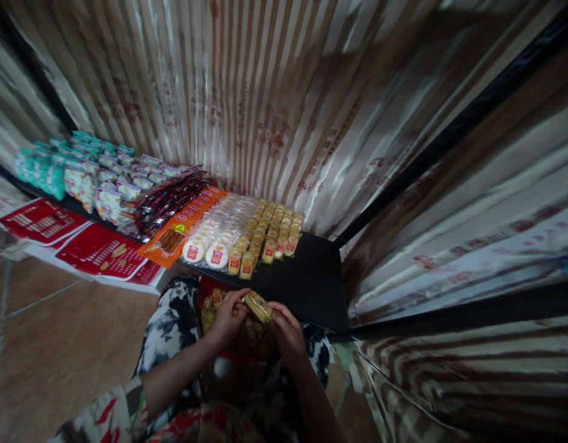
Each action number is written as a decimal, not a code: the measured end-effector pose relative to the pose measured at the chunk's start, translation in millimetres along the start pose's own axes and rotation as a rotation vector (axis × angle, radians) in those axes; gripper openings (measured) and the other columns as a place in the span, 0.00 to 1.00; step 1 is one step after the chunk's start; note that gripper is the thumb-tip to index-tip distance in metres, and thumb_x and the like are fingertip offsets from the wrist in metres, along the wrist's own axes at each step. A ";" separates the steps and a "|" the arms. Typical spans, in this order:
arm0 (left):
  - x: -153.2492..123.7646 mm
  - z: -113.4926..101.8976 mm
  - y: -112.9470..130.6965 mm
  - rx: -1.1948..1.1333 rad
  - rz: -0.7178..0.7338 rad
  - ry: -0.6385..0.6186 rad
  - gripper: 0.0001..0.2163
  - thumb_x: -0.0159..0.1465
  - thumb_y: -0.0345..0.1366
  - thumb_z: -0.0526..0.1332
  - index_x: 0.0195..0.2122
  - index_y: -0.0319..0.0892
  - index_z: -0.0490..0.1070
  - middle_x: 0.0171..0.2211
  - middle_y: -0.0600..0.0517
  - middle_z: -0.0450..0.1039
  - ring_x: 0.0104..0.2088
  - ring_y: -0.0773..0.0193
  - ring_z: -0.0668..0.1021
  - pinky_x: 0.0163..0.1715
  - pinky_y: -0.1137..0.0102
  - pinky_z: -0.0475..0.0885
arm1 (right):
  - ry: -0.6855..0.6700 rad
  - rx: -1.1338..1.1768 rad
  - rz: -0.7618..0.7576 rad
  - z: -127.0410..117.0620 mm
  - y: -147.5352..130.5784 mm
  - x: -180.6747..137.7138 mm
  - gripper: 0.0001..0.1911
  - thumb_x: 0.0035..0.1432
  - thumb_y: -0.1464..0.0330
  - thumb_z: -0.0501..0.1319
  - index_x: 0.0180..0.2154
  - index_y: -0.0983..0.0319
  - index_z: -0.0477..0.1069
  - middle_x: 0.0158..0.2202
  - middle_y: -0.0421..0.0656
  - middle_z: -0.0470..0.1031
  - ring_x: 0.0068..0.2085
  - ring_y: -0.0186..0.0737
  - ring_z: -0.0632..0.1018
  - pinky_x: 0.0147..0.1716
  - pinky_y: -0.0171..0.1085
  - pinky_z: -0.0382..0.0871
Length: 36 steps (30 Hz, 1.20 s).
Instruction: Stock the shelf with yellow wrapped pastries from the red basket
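Observation:
Between my two hands is a small wrapped snack bar (258, 306) in clear and yellowish film. My left hand (229, 317) pinches one end of it, and my right hand (287, 329) pinches the other. Below the hands, in my lap, an open red bag (232, 355) holds many more of the same wrapped snacks (213, 300). On the black shelf (306, 274) ahead, matching yellow packets (247, 264) with red labels stand in rows. Left of them lie rows of round white wrapped crackers (216, 255).
An orange snack packet (175, 237), dark red shiny packets (168, 200), white packets (112, 200) and teal packets (48, 169) line the shelf leftward. Red printed boxes (103, 252) sit below its front edge. Striped curtain (265, 111) and black poles (454, 132) enclose the space.

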State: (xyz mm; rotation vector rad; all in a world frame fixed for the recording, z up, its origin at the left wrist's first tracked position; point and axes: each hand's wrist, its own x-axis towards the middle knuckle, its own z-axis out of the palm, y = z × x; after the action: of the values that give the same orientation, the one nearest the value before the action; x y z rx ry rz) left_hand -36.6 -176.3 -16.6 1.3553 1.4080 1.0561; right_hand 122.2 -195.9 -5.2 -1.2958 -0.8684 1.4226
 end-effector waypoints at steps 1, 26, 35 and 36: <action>1.5 -0.7 2.7 0.008 0.001 0.001 0.17 0.53 0.27 0.53 0.44 0.41 0.71 0.41 0.49 0.70 0.37 0.65 0.73 0.41 0.70 0.69 | 0.013 -0.026 -0.024 -0.9 -3.6 -0.1 0.15 0.44 0.60 0.62 0.35 0.61 0.73 0.36 0.44 0.76 0.36 0.42 0.75 0.32 0.35 0.68; 30.3 64.8 24.8 -0.444 -0.438 -0.103 0.09 0.49 0.35 0.62 0.30 0.39 0.65 0.15 0.62 0.62 0.15 0.74 0.66 0.17 0.78 0.60 | 0.226 0.066 -0.116 -13.5 -9.3 34.8 0.30 0.45 0.60 0.65 0.50 0.60 0.61 0.36 0.42 0.75 0.38 0.39 0.76 0.38 0.36 0.70; 56.3 97.5 27.1 -0.242 -0.349 -0.098 0.17 0.57 0.30 0.54 0.49 0.40 0.62 0.34 0.53 0.70 0.23 0.75 0.72 0.19 0.80 0.65 | 0.407 -0.177 -0.249 -41.3 -18.7 85.4 0.36 0.45 0.60 0.62 0.55 0.61 0.56 0.39 0.45 0.72 0.37 0.39 0.75 0.38 0.37 0.70; 58.5 99.5 27.6 -0.209 -0.299 -0.097 0.17 0.57 0.29 0.54 0.49 0.41 0.63 0.38 0.51 0.70 0.26 0.74 0.73 0.22 0.79 0.68 | 0.412 -0.194 -0.259 -43.6 -19.1 93.2 0.35 0.45 0.61 0.62 0.54 0.62 0.57 0.40 0.45 0.72 0.38 0.39 0.75 0.39 0.38 0.70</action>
State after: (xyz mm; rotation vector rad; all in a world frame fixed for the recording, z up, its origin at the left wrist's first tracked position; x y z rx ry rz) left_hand 66.1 -116.9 -16.2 0.9960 1.3382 0.8990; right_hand 173.8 -106.1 -20.2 -1.4931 -0.8676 0.8449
